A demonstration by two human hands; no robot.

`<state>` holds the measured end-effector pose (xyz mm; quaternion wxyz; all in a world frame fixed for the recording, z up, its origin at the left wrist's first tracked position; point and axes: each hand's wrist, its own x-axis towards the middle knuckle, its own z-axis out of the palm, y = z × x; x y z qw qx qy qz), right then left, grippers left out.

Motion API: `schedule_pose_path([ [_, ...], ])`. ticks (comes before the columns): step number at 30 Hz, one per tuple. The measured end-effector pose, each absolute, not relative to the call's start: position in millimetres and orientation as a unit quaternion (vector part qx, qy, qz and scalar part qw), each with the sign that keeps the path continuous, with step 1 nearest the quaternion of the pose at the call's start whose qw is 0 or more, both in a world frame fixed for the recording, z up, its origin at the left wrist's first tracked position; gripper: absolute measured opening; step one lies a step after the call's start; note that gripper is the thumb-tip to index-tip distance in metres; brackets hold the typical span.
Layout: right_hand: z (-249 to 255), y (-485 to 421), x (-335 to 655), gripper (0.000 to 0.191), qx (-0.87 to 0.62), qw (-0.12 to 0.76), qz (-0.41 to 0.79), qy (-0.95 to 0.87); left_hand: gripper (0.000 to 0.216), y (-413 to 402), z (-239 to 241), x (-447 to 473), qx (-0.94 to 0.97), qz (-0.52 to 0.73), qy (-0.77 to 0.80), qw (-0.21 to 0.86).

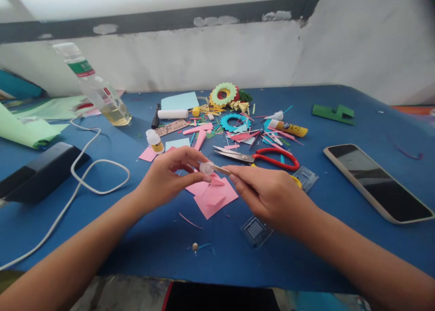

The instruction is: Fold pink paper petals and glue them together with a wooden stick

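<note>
My left hand (180, 168) pinches a small translucent white cap (206, 167) between thumb and fingertips, above the table's middle. My right hand (263, 191) is closed around a thin, flat, blade-like tool (221, 169), whose tip meets the cap; most of the tool is hidden in the fist. A yellow handle loop (297, 181) shows behind my right hand, and I cannot tell whether it belongs to that tool. Under both hands lie pink paper pieces (215, 197). Red-handled scissors (258, 157) rest just beyond my right hand. A small white glue bottle (155, 142) stands beyond my left hand.
A tilted-looking clear bottle (105, 100) holds yellowish liquid at the back left. Nearby are a black device (37, 175) and a white cable (76, 179). Paper scraps, a blue paper ring (234, 123) and a glue tube (288, 128) lie behind; a phone (377, 184) is right.
</note>
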<state>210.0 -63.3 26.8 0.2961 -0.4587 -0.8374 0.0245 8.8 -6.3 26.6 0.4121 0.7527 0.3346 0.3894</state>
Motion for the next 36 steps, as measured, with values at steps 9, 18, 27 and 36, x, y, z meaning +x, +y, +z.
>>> schedule_pose_path([
  [9,30,-75,207,0.028,-0.440,0.260,-0.161,-0.844,0.019,-18,24,16,0.814,0.443,0.256,0.274],
  [18,37,-81,204,0.026,-0.438,0.245,-0.265,-0.823,0.030,-25,23,24,0.682,0.384,0.324,0.532],
  [27,36,-83,201,0.024,-0.430,0.252,-0.317,-0.807,0.027,-22,28,23,0.502,0.299,0.308,0.751],
  [36,36,-85,201,0.026,-0.383,0.254,-0.282,-0.842,0.030,-18,35,13,0.461,0.187,0.342,0.797],
])
